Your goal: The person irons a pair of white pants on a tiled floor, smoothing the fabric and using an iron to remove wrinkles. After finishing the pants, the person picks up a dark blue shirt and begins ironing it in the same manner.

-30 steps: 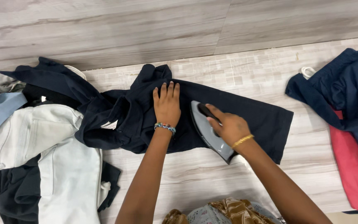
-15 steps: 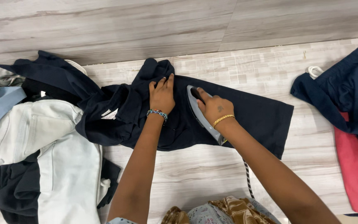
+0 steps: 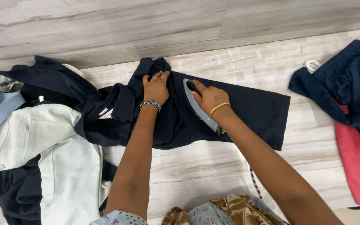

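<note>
While our left hand (image 3: pixel 156 88) is pressing flat on the dark navy cloth garment (image 3: pixel 246 110), our right hand (image 3: pixel 208 99) is gripping the grey iron (image 3: pixel 196 106), nose pointing up-left; bare floor lies beyond the garment's right edge.

left hand (image 3: pixel 156 88): flat on the dark garment (image 3: pixel 255 112), fingers (image 3: pixel 155 77) spread toward the far edge, beaded bracelet (image 3: pixel 150 104) at the wrist.
right hand (image 3: pixel 210 99): closed round the black handle of the iron (image 3: pixel 197 109), gold bangle (image 3: pixel 218 108) at the wrist.
iron: grey, sole down on the garment, just right of the left hand, nose pointing far.
garment: navy, laid flat across the pale wood-look floor (image 3: pixel 196 166), bunched at its left end.
cord (image 3: pixel 254 180): runs near from the iron, over the floor.
left pile (image 3: pixel 42 141): white, light blue and dark clothes, touching the garment.
right side: navy cloth (image 3: pixel 351 83) over red cloth (image 3: pixel 355 158), well apart from the garment.
</note>
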